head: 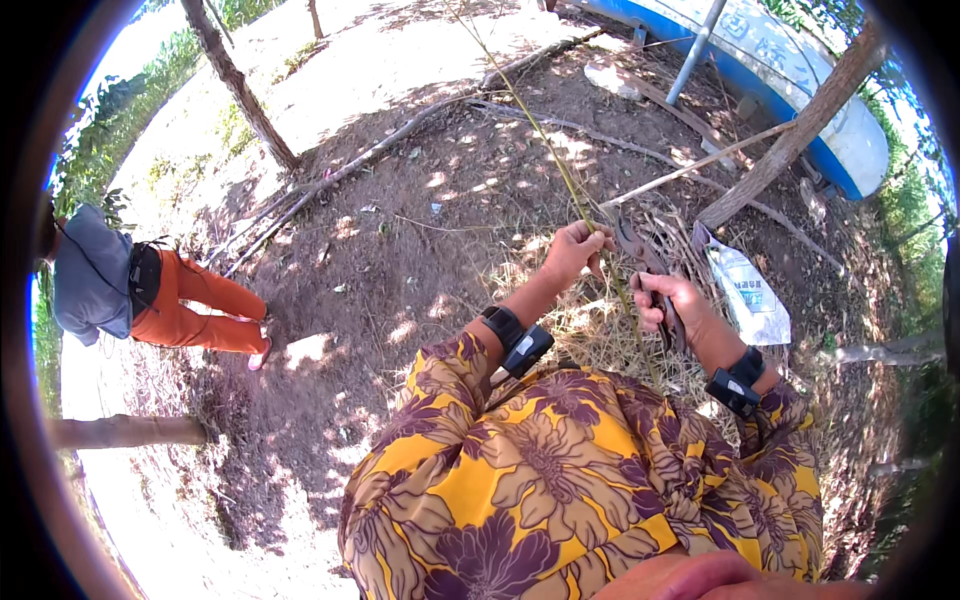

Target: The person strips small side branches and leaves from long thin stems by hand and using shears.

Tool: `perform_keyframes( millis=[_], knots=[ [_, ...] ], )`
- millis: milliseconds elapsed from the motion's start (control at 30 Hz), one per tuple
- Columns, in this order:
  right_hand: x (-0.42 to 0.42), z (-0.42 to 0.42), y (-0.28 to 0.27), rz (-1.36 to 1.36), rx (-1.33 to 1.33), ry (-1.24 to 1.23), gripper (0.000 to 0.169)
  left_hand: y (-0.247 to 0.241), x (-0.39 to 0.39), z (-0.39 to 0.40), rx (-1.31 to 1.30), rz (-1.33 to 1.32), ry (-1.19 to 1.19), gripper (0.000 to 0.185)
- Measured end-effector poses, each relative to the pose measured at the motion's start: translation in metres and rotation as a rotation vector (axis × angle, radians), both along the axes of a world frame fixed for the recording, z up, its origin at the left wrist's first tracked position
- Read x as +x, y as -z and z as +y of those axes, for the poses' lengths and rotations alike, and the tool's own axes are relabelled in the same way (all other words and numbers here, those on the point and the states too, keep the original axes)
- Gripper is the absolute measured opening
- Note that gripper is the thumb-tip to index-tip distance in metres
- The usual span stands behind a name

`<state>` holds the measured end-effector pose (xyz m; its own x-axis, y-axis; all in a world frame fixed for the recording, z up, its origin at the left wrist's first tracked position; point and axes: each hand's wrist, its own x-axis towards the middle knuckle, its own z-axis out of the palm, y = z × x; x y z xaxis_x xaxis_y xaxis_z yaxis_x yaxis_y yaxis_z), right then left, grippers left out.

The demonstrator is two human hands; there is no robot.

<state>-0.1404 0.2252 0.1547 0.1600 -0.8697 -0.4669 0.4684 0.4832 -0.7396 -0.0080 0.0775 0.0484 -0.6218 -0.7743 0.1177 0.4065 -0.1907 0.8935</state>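
Between the thumb and fingers of my left hand (579,251) is a long, thin green-yellow stem (551,142), which runs from the top of the view down past my chest. My right hand (679,304) grips the handles of a pair of pruning shears (643,253). The blades point up and left, close to the stem and to my left fingertips; whether they touch the stem I cannot tell. Beneath both hands lies a heap of dry straw (600,330), with a bundle of cut sticks (679,244) behind the shears.
A white printed sack (746,289) lies right of the sticks. A leaning tree trunk (795,142), a pale pole (697,169) and a blue-and-white boat-like hull (795,82) are beyond. Long branches (390,142) cross the soil. At left stands a person in orange trousers (202,315).
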Motion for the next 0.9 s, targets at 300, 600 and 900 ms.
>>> perform_keyframes(
  millis=[300, 600, 900],
  knots=[
    [0.023, 0.028, 0.039, 0.143, -0.107, 0.165, 0.018, -0.007, 0.022, -0.030, 0.074, 0.058, 0.138, 0.022],
    [0.024, 0.014, 0.041, 0.119, -0.222, 0.031, 0.037, -0.026, 0.003, -0.002, 0.280, 0.091, 0.127, 0.025],
    [0.022, 0.018, 0.047, 0.164, -0.229, -0.036, 0.048, -0.010, 0.000, -0.003, 0.175, -0.033, -0.047, 0.024]
  ],
)
